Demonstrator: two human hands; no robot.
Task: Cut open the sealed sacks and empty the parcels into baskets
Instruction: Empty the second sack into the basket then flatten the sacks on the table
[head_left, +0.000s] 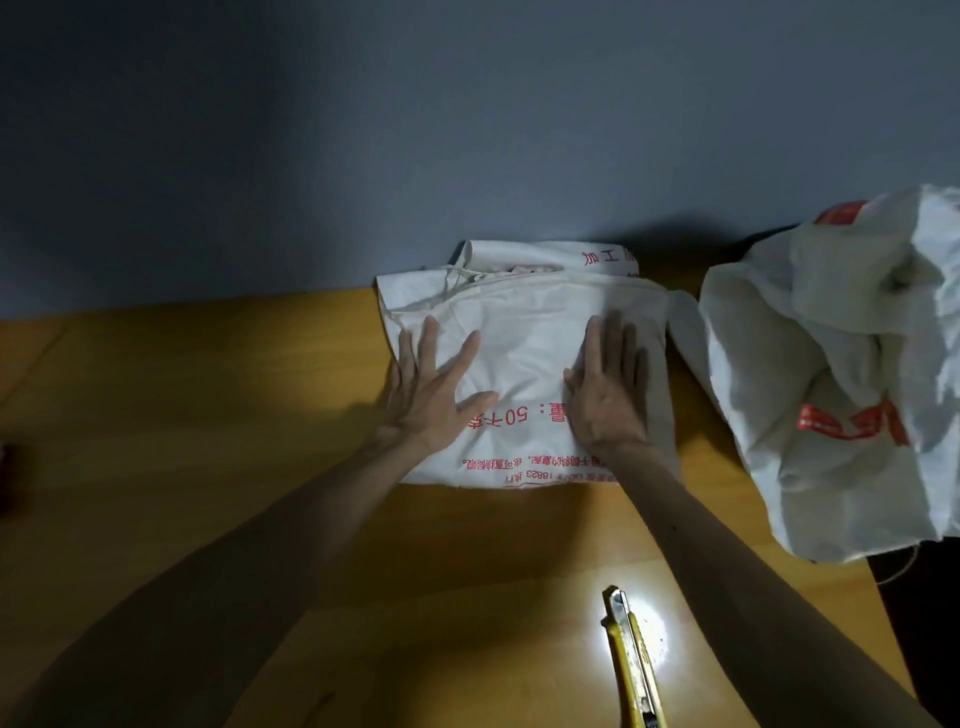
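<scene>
I am reaching both arms forward, pressing my left hand (431, 387) and right hand (608, 389) flat on a folded white sack (524, 332). My fingers are straight and spread, gripping nothing. This sack is lying at the far edge of the wooden table (208, 415) against the wall, its red print upside down to me. A second, crumpled sack (831, 364) is sitting to its right. One yellow utility knife (631, 665) is lying near me, blade pointing away.

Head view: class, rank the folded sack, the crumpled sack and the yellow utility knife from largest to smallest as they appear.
1 and 2, unranked: crumpled sack and folded sack look about alike; the crumpled one runs off the frame.
3: yellow utility knife, clearly smallest, though nearest the camera.
</scene>
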